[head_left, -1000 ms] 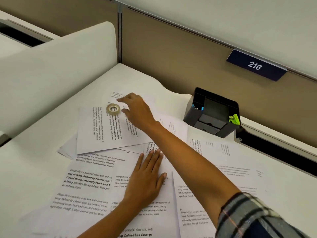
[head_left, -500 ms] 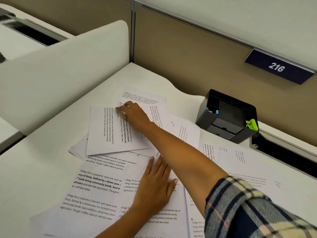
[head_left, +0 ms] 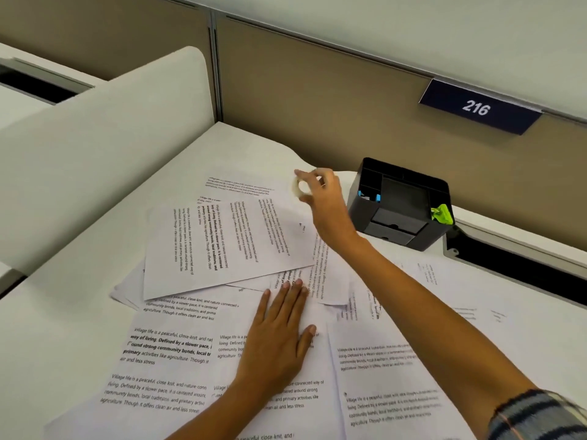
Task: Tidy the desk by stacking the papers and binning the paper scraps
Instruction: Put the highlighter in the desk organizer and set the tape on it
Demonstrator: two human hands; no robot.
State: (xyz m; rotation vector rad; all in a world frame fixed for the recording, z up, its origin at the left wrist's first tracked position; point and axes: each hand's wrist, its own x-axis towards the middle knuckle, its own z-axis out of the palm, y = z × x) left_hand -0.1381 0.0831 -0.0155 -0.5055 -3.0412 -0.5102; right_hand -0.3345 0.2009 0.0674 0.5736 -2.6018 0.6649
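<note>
Several printed paper sheets (head_left: 222,242) lie scattered and overlapping across the white desk (head_left: 63,312). My left hand (head_left: 276,338) rests flat, fingers straight, on the sheets near the middle. My right hand (head_left: 324,204) is lifted above the far sheets and pinches a small roll of clear tape (head_left: 299,187) between thumb and fingers, a little left of the black desk organizer (head_left: 403,204). No paper scraps show in this view.
The black organizer stands at the back right with a green clip (head_left: 442,214) on its corner. A white curved divider (head_left: 104,144) rises on the left. A tan partition with a "216" sign (head_left: 476,106) closes the back.
My right hand closed on the tape roll that lay on the top sheet, lifted it and carried it right toward the organizer. My left hand stayed flat on the papers.
</note>
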